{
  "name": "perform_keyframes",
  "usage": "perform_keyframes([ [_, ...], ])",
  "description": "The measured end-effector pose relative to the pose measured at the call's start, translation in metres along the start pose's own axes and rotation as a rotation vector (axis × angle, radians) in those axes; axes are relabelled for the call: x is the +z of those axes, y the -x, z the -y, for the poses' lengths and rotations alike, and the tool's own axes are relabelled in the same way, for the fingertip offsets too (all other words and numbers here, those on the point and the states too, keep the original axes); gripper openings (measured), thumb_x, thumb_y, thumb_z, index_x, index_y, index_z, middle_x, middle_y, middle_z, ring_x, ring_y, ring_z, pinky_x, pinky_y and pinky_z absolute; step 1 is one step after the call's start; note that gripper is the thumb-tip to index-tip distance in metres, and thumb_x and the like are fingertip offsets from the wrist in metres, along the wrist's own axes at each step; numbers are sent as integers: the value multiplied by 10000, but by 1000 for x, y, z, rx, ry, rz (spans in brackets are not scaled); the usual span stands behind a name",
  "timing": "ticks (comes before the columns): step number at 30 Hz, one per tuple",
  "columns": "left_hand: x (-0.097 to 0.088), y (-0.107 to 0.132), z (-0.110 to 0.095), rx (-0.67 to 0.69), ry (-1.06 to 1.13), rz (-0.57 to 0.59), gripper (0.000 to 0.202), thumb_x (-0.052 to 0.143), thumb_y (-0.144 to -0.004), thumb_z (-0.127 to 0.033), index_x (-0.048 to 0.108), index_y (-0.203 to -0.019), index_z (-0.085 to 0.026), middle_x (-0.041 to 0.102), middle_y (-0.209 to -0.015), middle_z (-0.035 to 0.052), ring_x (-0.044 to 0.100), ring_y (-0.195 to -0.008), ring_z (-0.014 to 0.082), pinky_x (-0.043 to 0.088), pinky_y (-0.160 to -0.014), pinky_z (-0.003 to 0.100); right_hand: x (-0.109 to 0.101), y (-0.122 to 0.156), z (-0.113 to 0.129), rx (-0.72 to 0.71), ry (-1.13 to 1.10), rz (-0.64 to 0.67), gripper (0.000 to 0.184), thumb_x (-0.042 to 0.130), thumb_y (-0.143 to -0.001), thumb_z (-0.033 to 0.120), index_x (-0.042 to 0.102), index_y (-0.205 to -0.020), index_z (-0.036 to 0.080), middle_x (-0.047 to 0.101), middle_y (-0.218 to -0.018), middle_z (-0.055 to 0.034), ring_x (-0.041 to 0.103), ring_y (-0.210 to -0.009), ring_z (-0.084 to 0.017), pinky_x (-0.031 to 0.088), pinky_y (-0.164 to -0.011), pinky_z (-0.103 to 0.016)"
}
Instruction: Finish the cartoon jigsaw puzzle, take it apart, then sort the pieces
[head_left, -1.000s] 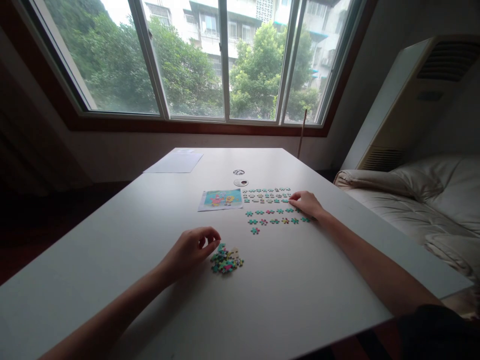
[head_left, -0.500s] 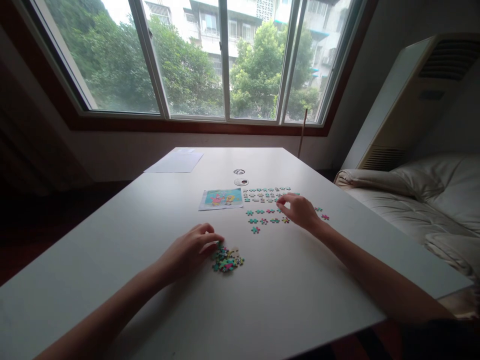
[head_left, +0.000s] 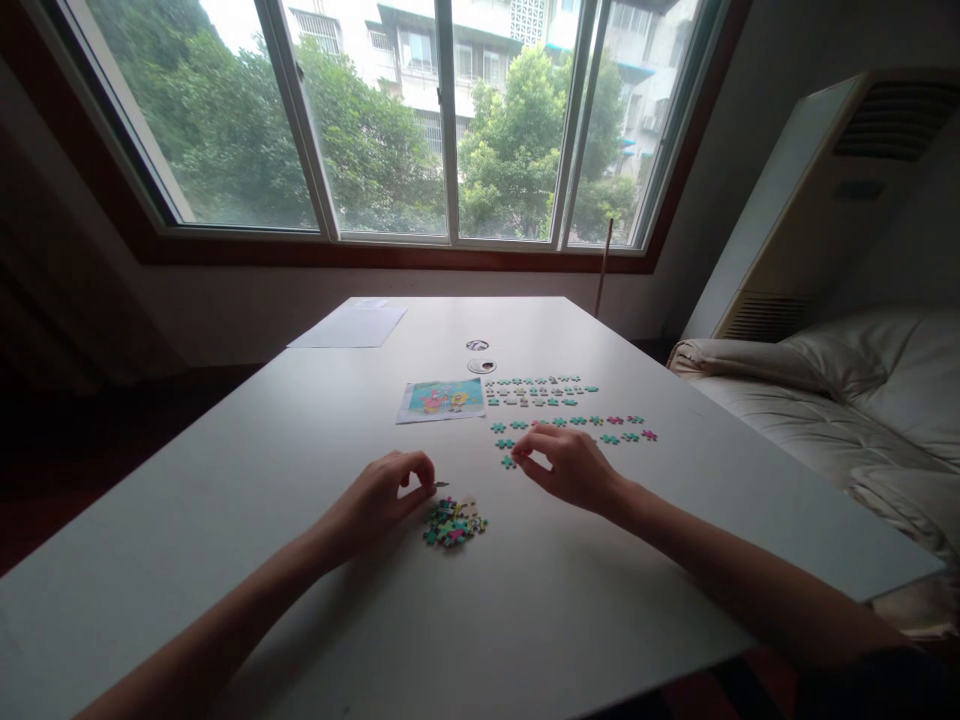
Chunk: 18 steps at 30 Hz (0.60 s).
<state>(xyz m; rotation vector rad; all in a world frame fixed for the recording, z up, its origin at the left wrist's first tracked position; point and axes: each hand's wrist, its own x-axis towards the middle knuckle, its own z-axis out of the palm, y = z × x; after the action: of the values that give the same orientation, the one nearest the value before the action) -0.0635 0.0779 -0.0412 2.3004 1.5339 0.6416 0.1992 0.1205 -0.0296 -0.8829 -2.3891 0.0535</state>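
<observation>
My left hand (head_left: 390, 492) pinches a small puzzle piece (head_left: 442, 485) between thumb and forefinger, seen edge-on. Just below it lies a heap of mixed puzzle pieces (head_left: 454, 524). My right hand (head_left: 566, 464) is over the lower rows of laid-out pieces, its thumb and forefinger tips nearly together. Those tips are close beside a teal puzzle piece (head_left: 508, 462); whether anything is between them is hidden. Behind the right hand, several rows of separate pieces (head_left: 555, 380) spread across the table. A cartoon picture sheet (head_left: 442, 400) lies left of these rows.
The white table (head_left: 360, 630) holds white papers (head_left: 349, 326) at its far left and two round flat items (head_left: 481, 366) behind the picture. A cream sofa (head_left: 825, 410) stands along the right side. Windows (head_left: 390, 130) are beyond the far edge.
My right hand has moved left and nearer, from the upper rows toward the heap. My left hand has lifted a piece slightly clear of the heap's top edge.
</observation>
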Motion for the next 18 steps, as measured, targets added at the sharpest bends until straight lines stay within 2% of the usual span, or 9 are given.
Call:
perform_keyframes([
  [4,6,-1,-16,-78,289,-14,197,514,-779,-352,557,-770,-160,575,-697,2,478,-595,108,378,-529,212,6,2,15,-68,-72,1,152,486,-816,249,629,-822,201,646,-788,-14,590,-676,-98,425,-611,-197],
  [8,12,0,-33,-103,561,12,224,562,-751,-363,582,-785,-143,595,-725,22,531,-664,130,429,-563,223,12,4,27,-116,-142,-33,153,506,-816,290,625,-877,216,650,-801,-11,588,-657,-95,426,-595,-201],
  [12,13,1,-40,-129,643,5,220,581,-742,-356,600,-786,-141,609,-729,29,554,-694,145,460,-617,251,14,5,31,-140,-177,-58,149,505,-821,290,627,-858,212,651,-784,-14,581,-628,-89,421,-575,-202],
  [18,15,1,-40,-133,653,-6,235,590,-736,-368,606,-801,-143,616,-730,35,566,-696,153,476,-635,271,15,5,28,-149,-167,-96,131,509,-821,263,633,-838,224,648,-763,-2,581,-636,-84,424,-593,-201],
])
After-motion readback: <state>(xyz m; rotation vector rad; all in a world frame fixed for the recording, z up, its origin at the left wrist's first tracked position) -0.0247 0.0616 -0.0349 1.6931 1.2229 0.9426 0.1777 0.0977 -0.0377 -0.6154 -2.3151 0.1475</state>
